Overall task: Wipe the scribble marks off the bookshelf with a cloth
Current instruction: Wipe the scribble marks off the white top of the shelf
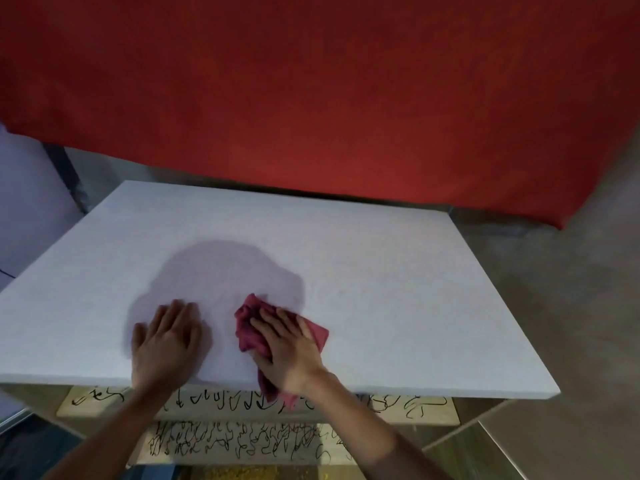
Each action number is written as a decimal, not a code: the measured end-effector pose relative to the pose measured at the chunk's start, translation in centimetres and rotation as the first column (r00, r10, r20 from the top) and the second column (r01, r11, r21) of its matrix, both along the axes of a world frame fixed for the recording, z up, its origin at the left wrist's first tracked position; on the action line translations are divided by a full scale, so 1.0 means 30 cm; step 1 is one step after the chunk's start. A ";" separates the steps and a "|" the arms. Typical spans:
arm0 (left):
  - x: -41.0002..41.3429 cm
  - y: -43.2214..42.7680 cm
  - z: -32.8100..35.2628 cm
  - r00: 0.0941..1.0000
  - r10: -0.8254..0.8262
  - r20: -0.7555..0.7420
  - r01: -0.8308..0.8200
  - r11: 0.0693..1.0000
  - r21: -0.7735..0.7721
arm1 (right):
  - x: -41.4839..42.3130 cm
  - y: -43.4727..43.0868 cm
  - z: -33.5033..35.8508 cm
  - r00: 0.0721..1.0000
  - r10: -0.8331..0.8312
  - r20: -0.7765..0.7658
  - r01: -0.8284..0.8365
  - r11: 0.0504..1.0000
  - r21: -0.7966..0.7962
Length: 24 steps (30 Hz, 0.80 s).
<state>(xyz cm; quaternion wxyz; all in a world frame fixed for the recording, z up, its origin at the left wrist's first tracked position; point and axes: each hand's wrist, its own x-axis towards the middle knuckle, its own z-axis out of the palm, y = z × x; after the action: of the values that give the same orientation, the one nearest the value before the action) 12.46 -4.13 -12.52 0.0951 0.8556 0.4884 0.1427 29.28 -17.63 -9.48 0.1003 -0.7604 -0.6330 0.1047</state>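
Note:
A white bookshelf top (398, 289) fills the middle of the view, and no marks show on it. My right hand (291, 351) presses flat on a crumpled magenta cloth (247, 327) near the front edge, fingers straight; one cloth corner hangs over the edge. My left hand (169, 341) rests palm down on the top beside it, fingers straight. Below the front edge, the lower shelves carry black scribble marks (225, 441).
A red fabric backdrop (311, 98) hangs behind the bookshelf. Grey concrete floor (571, 306) lies to the right. A pale panel (27, 202) stands at the left. A dark shadow falls on the top ahead of my hands.

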 end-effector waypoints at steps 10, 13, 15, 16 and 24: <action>-0.004 -0.009 0.006 1.000 0.007 -0.006 -0.007 1.000 0.007 | 0.343 -0.348 -0.023 0.928 -0.370 0.031 0.371 0.927 -0.056; 0.003 -0.018 0.012 0.999 0.049 -0.002 -0.049 0.999 0.000 | 0.481 -0.464 -0.027 0.830 -0.553 0.074 0.557 0.830 -0.032; 0.004 -0.018 0.012 0.999 0.054 0.006 -0.054 0.999 0.004 | 0.543 -0.528 -0.020 0.751 -0.655 0.089 0.660 0.750 -0.046; 0.004 -0.018 0.009 0.999 0.052 0.010 -0.053 0.999 0.008 | 0.568 -0.555 -0.017 0.714 -0.692 0.102 0.699 0.712 -0.068; -0.004 0.042 -0.062 0.998 0.068 0.000 -0.068 0.996 0.056 | 0.636 -0.577 -0.005 0.393 -0.916 0.074 0.919 0.390 -0.050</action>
<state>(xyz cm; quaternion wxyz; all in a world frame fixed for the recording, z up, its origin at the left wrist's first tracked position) 12.33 -2.87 -14.38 0.0656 0.8409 0.5132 0.1587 48.36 -34.95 -9.64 0.0991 -0.9883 -0.1064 0.0453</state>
